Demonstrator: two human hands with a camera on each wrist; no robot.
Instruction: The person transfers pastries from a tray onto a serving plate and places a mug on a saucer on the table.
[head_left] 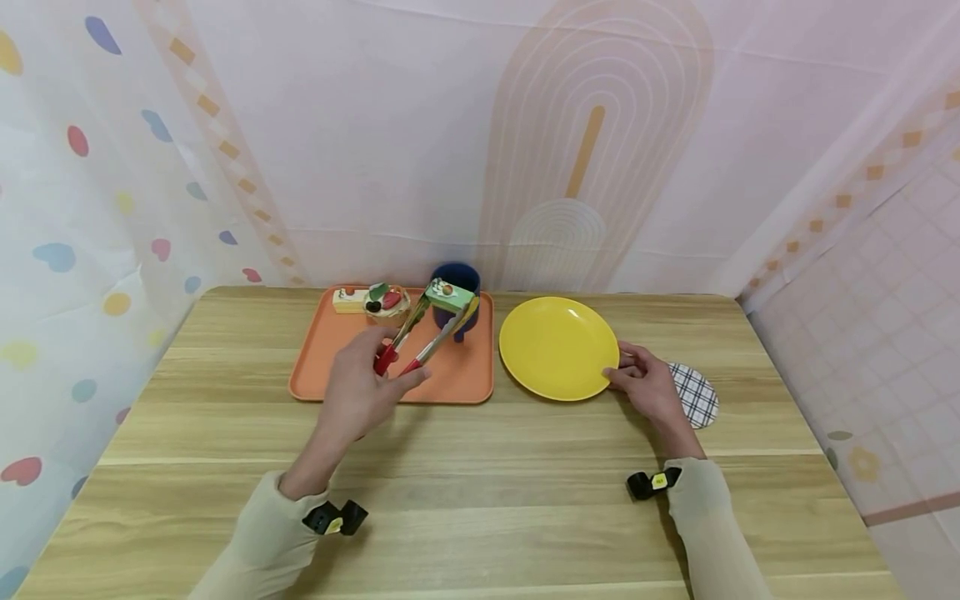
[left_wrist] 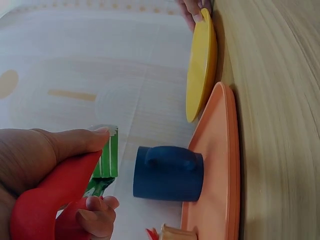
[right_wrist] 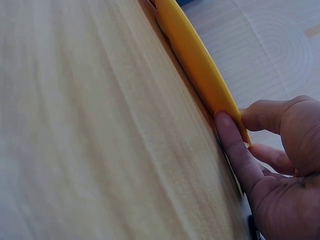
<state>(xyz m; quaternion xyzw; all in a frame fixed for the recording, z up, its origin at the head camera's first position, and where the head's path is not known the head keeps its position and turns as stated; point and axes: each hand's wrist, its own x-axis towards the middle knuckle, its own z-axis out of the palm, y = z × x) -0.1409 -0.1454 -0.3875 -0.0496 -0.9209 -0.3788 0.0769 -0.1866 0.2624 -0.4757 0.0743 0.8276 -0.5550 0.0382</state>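
My left hand grips the red handles of a pair of metal tongs over the orange tray. Between the tong tips is a green cake slice with a small topping, raised above the tray. In the head view the slice overlaps a dark blue mug, which stands upright on the tray. On the right, my right hand pinches the rim of a round yellow plate, thumb above and fingers at the underside. The right wrist view shows the plate's edge low over the wooden table.
A yellow cake slice and a fruit tart sit at the tray's back left. Beside my right wrist lies a checked coaster on the wooden table. Patterned curtains hang behind the table and along both sides.
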